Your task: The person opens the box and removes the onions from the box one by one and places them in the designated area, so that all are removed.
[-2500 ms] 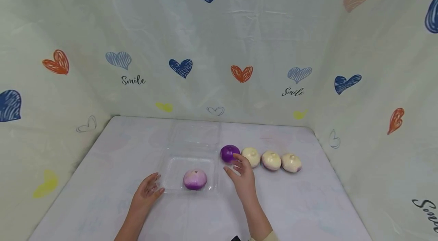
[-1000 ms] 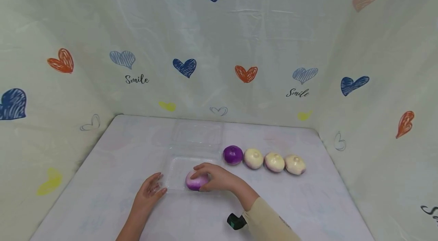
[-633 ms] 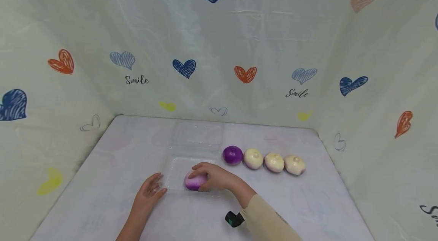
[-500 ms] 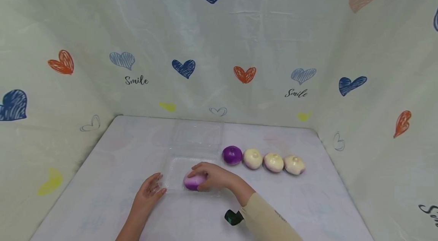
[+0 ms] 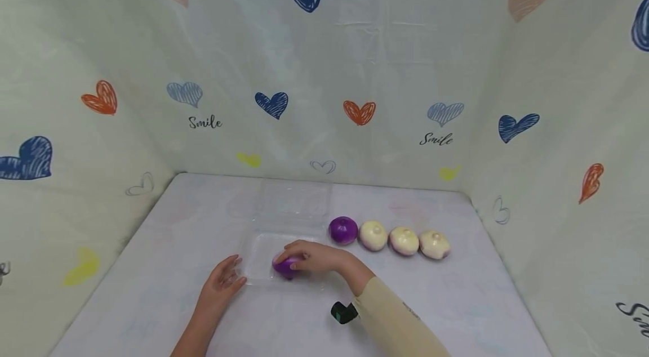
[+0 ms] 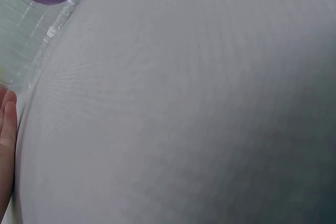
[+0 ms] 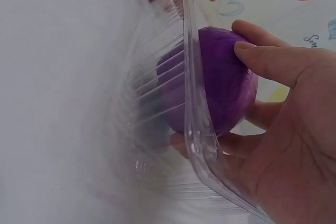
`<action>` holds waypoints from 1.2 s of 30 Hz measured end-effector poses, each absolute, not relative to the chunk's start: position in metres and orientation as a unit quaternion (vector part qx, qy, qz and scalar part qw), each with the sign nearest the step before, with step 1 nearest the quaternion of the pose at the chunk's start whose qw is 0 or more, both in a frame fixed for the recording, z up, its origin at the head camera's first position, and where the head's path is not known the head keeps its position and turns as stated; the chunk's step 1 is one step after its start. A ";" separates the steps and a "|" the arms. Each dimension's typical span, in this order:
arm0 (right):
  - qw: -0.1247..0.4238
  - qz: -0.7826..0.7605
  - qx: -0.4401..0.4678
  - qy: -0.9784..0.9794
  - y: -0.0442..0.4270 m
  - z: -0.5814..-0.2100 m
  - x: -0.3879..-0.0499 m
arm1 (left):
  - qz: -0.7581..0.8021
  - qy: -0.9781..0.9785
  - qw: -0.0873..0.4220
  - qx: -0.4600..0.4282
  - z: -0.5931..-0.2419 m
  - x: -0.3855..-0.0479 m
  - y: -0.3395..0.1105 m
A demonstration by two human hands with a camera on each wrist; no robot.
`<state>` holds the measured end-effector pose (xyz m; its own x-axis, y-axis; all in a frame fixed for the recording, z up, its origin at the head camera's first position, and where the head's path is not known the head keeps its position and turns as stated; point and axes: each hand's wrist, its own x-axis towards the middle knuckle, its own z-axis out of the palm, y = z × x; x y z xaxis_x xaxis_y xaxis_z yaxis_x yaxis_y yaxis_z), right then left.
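A clear plastic clamshell container [image 5: 259, 272] lies opened on the table, its lid folded back behind the base. My right hand [image 5: 316, 257] reaches over the base and grips a purple onion [image 5: 285, 268] inside it. Thumb and fingers spread around the onion [image 7: 231, 87] in the right wrist view; its dark purple side shows, and my hand covers part of it. At the container's left front corner my left hand [image 5: 219, 281] holds the edge, thumb to the front and fingers along the side. The left wrist view catches only a few fingers [image 6: 8, 116] and the onion through the plastic.
To the right of the container stand a dark purple onion [image 5: 343, 231] and three pale ones [image 5: 373, 235] in a row. A black device [image 5: 343, 312] sits at the right wrist. Behind the table [image 5: 167, 244] hangs a heart-printed curtain [image 5: 324, 53].
My right hand has come from beside the dark purple onion to the onion in the container and grasped it. That onion has just tilted, hiding its pale top. The left hand stays put.
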<state>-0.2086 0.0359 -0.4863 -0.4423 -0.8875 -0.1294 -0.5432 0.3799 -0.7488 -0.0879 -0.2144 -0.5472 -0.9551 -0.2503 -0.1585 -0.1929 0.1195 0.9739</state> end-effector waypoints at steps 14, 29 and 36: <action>0.306 -0.354 -0.423 0.776 0.035 -0.486 -0.217 | -0.652 -0.744 0.023 0.146 -0.550 -0.090 -0.215; 0.283 -0.409 -0.383 0.778 0.048 -0.473 -0.213 | -0.642 -0.748 0.005 0.170 -0.549 -0.087 -0.216; 0.266 -0.461 -0.356 0.768 0.061 -0.465 -0.215 | -0.646 -0.745 0.006 0.167 -0.548 -0.090 -0.217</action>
<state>-0.2154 0.0606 -0.4649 -0.6045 -0.7926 -0.0798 -0.3016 0.3204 -0.8980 -0.0899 -0.2166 -0.5480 -0.9442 -0.2569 -0.2059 -0.2401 0.1092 0.9646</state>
